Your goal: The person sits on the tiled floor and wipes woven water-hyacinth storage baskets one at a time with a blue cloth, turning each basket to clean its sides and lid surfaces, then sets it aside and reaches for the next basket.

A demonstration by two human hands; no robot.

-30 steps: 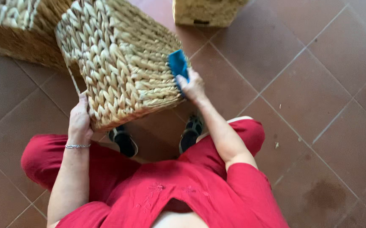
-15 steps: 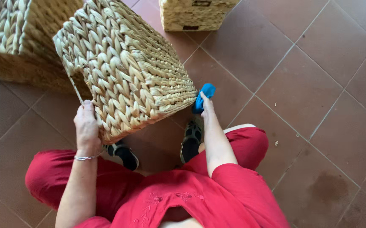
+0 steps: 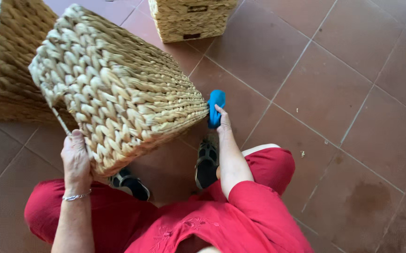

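Reddish-brown square terracotta floor tiles with pale grout; a dark stain near right; even daylight.

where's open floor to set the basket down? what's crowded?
Open: tiled floor right of the blue cloth and right hand, past the far basket; only small specks there. Crowded: left side, where the held basket under the left hand sits close by another basket, with shoes below.
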